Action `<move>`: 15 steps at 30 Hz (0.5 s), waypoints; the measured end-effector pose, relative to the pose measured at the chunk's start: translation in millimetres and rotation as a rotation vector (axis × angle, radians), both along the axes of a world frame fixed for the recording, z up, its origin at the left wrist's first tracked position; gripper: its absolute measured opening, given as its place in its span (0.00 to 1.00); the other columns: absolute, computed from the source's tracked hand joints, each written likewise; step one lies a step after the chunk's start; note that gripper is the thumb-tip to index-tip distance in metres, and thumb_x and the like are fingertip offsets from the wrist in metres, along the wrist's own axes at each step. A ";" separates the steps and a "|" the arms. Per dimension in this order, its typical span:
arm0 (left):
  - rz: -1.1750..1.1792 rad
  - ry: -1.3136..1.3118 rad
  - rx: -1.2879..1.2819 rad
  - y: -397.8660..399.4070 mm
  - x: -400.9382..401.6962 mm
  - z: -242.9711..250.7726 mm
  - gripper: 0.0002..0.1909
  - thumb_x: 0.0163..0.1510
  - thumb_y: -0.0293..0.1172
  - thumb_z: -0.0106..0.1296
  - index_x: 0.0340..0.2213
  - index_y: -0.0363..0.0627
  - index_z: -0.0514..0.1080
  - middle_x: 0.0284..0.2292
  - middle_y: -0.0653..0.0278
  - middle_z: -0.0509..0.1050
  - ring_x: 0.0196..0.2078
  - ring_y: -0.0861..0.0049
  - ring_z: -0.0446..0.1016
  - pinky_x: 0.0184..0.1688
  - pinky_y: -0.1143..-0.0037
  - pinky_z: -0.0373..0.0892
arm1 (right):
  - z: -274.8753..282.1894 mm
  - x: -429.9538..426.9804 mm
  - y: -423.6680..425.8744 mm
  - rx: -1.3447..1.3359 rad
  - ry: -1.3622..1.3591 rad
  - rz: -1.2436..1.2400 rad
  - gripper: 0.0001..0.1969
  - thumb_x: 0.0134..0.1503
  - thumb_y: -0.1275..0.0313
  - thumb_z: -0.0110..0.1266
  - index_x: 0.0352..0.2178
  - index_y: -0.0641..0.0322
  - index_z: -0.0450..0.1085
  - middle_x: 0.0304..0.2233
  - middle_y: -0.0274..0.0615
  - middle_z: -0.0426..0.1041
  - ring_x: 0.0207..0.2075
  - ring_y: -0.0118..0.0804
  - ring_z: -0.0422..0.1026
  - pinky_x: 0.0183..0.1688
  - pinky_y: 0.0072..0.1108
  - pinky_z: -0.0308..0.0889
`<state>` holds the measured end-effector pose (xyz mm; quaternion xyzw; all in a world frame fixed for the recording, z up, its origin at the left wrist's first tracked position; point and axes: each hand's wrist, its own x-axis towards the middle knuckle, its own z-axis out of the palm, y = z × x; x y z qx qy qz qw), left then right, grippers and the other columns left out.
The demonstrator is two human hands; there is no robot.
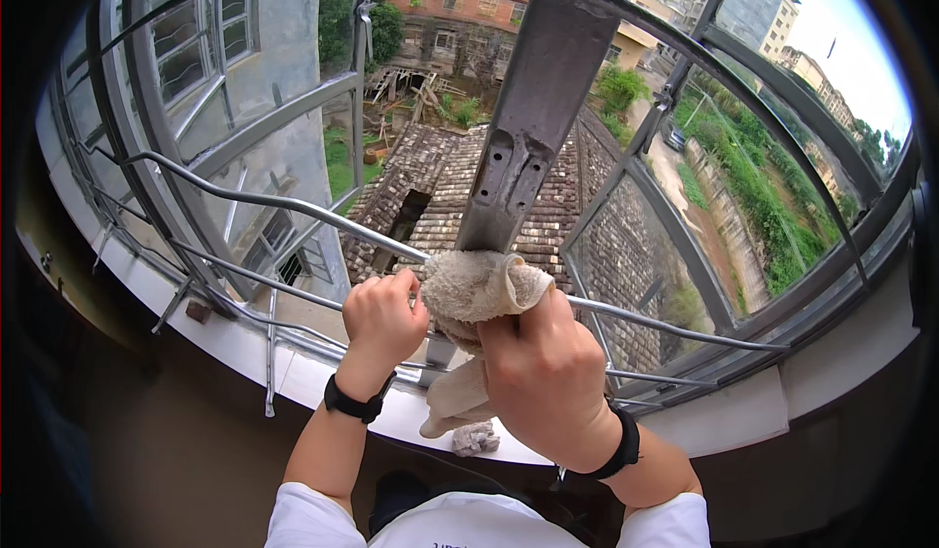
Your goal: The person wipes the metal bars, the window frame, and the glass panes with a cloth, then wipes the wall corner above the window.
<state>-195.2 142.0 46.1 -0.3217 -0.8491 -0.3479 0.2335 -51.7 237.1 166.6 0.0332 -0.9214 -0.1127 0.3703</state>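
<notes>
A beige terry cloth (469, 291) is bunched over the upper metal window bar (315, 211), just in front of the grey window post (543, 86). My right hand (546, 372) grips the cloth from below, and a loose end hangs down toward the sill. Close on the cloth's left side is my left hand (385, 321), fingers curled. Whether it holds the cloth's edge or a lower bar (257, 275) behind it is hidden. Each wrist wears a black band. On the white tiled sill (301, 376), below the hanging end, lies a crumpled greyish rag (475, 438).
Glass casements stand swung outward at left (271, 137) and right (645, 262). Several horizontal bars cross the opening, with a metal stay (270, 357) hanging at left. A brown block (197, 311) sits on the sill. Outside, far below, is a tiled roof (469, 181).
</notes>
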 end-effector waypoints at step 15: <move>-0.196 -0.327 0.220 -21.8 -2.2 16.5 0.12 0.56 0.35 0.41 0.25 0.43 0.70 0.21 0.59 0.71 0.29 0.61 0.69 0.30 0.66 0.64 | -100.1 -3.8 -14.1 0.027 -0.186 0.029 0.06 0.42 0.72 0.50 0.25 0.59 0.70 0.32 0.43 0.65 0.31 0.38 0.66 0.25 0.21 0.66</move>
